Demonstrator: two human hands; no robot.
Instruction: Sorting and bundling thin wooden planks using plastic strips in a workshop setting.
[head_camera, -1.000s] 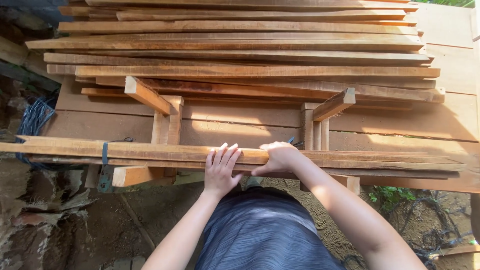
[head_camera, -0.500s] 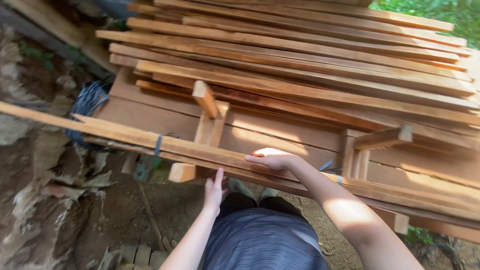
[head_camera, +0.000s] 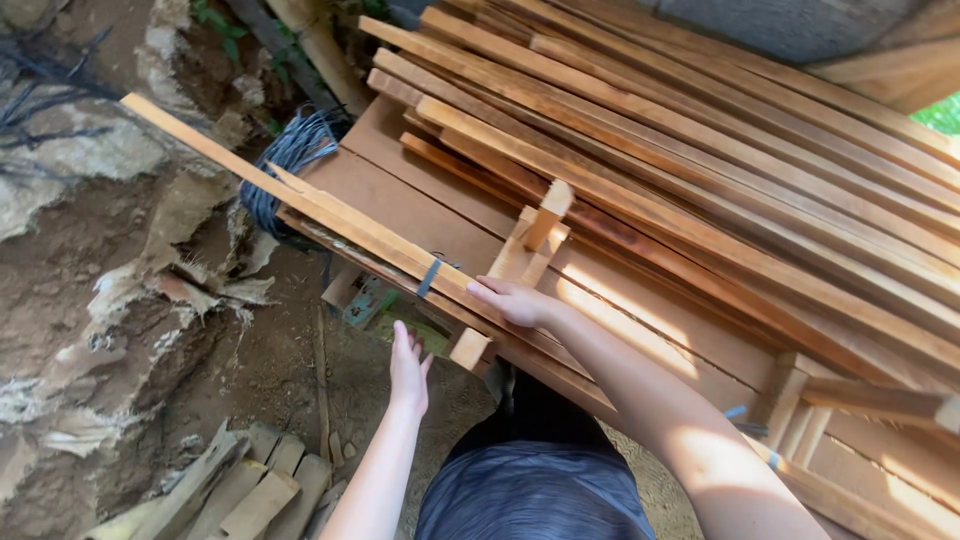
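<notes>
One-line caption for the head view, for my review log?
Right hand rests on a bundle of long wooden slats at the workbench edge; left hand hangs open below it.

A wooden bench (head_camera: 420, 215) carries a stack of slats (head_camera: 700, 130) beyond the right hand (head_camera: 515, 300), with banded slats (head_camera: 330, 215) under it.

Bare forearms, grey-blue shirt (head_camera: 535, 495), dark trousers.

I'm at an outdoor woodworking spot: stacked timber strips (head_camera: 700, 130) at one o'clock, bare earth and rock (head_camera: 90, 260) at nine o'clock.
</notes>
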